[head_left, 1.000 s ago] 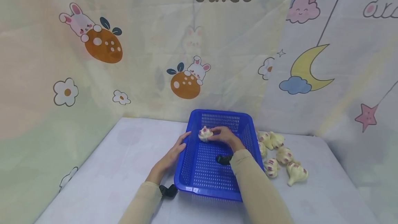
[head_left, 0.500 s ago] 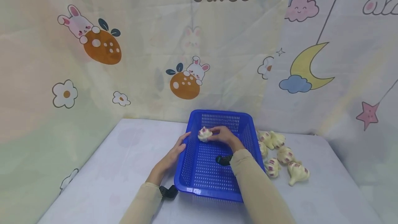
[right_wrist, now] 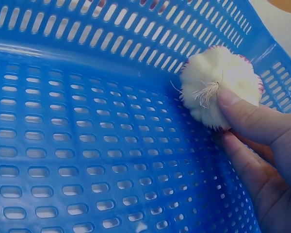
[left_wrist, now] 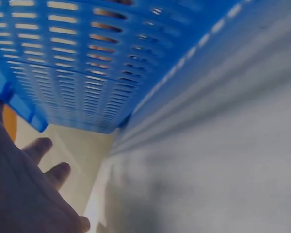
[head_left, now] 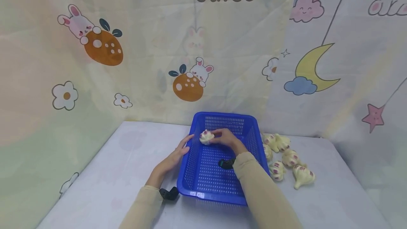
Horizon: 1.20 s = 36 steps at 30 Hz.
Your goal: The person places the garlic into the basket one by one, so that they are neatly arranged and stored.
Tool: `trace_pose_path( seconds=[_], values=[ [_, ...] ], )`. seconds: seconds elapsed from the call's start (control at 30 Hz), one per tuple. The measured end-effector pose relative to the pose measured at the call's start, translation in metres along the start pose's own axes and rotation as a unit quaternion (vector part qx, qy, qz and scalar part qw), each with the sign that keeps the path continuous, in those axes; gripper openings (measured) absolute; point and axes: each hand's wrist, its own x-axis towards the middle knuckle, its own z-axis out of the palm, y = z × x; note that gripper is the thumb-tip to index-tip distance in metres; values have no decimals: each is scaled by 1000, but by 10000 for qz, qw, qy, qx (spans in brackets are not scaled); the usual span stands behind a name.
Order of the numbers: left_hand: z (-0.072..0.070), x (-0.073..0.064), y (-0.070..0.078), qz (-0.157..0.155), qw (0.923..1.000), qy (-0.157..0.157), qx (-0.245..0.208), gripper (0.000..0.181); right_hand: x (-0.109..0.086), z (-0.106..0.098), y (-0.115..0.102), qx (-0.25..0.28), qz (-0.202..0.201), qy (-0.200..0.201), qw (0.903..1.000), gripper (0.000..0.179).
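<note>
In the head view, my right hand (head_left: 225, 138) reaches into a blue plastic basket (head_left: 219, 200) and pinches a garlic bulb (head_left: 206, 137) near the far left corner. The right wrist view shows the garlic's root end with its stringy roots, the thumb pressing beside them and the other fingers partly hidden. Whether the bulb touches the basket floor I cannot tell. My left hand (head_left: 175, 156) touches the basket's left rim from outside. In the left wrist view its fingers (left_wrist: 59, 174) extend fairly straight beneath the rim, beside the slotted wall.
Several more garlic bulbs (head_left: 290, 158) lie on the white-covered table (head_left: 136, 151), just right of the basket. A printed cloth backdrop (head_left: 152, 45) closes off the rear. A black wrist device (head_left: 169, 193) sits at the left forearm, near the basket's front left corner.
The garlic in my right hand has shifted slightly left, closer to the basket's left wall. My left hand keeps its place at the rim. The head view has turned a little.
</note>
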Motion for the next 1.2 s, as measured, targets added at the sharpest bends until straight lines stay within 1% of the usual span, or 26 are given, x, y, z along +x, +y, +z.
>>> trace_pose_path(
  seconds=[0.07, 0.2, 0.3, 0.4, 0.47, 0.63, 0.7, 0.83, 0.9, 1.07, 1.2],
  values=[
    [-1, -1, 2, -128, 9998, 48, 157, 52, 1, 1, 0, -18, -56, 15, 10000, 52],
    [-4, -3, 5, -430, 9983, 47, 400, 53, 2, 2, 2, -34, -55, 70, 10000, 50],
    [-5, -4, 6, -520, 9973, 19, 525, 56, 3, 3, 3, 33, -46, 44, 10000, 51],
    [-7, -3, 6, -478, 9970, 15, 608, 59, 3, 3, 1, 60, -101, 15, 9999, 52],
    [-7, -2, 6, -446, 9969, 38, 643, 59, 2, 2, -1, -62, -186, 21, 9998, 54],
    [-6, -1, 9, -446, 9970, 61, 631, 59, 1, 1, -5, -134, -257, 83, 9995, 52],
    [-5, -2, 10, -465, 9969, 53, 634, 59, 1, 2, -5, -73, -201, 106, 9997, 50],
    [-3, -4, 11, -438, 9971, 79, 610, 59, 3, 5, -4, -206, -252, 104, 9994, 49],
    [-2, -4, 11, -382, 9974, 78, 600, 59, 3, 6, -4, -252, -275, 93, 9993, 49],
    [1, -2, 10, -279, 9973, 47, 685, 59, 1, 5, -6, -386, -192, 120, 9990, 49],
    [2, -1, 7, -315, 9970, 81, 699, 58, -1, 4, -7, -451, -181, 67, 9988, 48]
  ],
)
